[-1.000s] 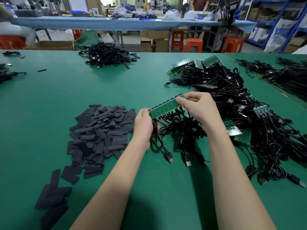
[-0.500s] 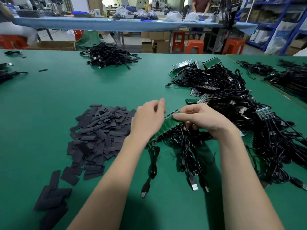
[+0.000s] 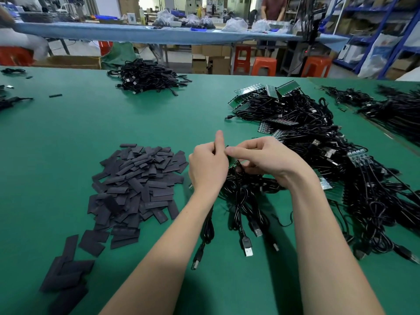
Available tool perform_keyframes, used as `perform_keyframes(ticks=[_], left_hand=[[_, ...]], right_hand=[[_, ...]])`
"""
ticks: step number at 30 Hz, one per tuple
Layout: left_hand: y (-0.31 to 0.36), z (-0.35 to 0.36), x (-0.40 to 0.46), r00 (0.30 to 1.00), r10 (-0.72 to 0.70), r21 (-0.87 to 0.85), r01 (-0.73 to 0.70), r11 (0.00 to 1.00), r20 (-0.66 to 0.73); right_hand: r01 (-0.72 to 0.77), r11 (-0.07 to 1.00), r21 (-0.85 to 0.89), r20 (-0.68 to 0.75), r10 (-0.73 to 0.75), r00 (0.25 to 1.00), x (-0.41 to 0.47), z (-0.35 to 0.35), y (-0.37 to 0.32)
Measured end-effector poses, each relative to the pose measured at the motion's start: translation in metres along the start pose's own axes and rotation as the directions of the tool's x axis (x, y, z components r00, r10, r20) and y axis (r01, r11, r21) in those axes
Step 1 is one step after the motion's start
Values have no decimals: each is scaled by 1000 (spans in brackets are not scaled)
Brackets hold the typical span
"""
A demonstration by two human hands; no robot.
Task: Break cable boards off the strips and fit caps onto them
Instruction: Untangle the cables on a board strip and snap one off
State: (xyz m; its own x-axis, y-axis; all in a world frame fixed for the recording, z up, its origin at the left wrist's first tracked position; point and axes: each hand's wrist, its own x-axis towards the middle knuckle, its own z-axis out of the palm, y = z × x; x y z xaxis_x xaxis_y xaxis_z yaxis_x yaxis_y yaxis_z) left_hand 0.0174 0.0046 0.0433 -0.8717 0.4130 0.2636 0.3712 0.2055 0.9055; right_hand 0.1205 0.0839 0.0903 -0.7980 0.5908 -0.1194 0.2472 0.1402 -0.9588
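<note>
Your left hand (image 3: 208,165) and your right hand (image 3: 264,159) meet over the middle of the green desk (image 3: 141,123), both pinching the same green board strip (image 3: 232,160), which shows only as a short dark-green sliver between them. Your left hand curls its lower fingers round the strip's near end while its index finger sticks straight up; your right hand presses thumb and forefinger on the strip's top edge. How many boards remain on the strip is hidden by your hands. From the strip a bundle of black cables (image 3: 241,201) hangs down to the desk, with USB plugs (image 3: 247,247) lying towards you. Just left of your left hand lies the heap of flat black caps (image 3: 136,185), with a few strays trailing towards the near left edge. To your right, a large tangle of cabled strips (image 3: 318,137) spreads across the desk. A smaller pile of black cables (image 3: 147,76) sits at the far side.
</note>
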Motion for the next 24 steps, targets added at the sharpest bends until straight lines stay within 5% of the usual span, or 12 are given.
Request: perform_keyframes(ticks=[5, 13, 24], left_hand=[[-3, 1, 2, 995, -95, -70, 95, 993, -4], [4, 1, 0, 996, -92, -148, 92, 985, 9], [4, -1, 1, 997, -53, -238, 63, 969, 48]], right_hand=[[16, 1000, -10, -67, -16, 998, 4, 8, -3], [-53, 974, 222, 55, 42, 998, 6, 5, 5], [-74, 963, 259, 82, 55, 995, 3, 5, 3]])
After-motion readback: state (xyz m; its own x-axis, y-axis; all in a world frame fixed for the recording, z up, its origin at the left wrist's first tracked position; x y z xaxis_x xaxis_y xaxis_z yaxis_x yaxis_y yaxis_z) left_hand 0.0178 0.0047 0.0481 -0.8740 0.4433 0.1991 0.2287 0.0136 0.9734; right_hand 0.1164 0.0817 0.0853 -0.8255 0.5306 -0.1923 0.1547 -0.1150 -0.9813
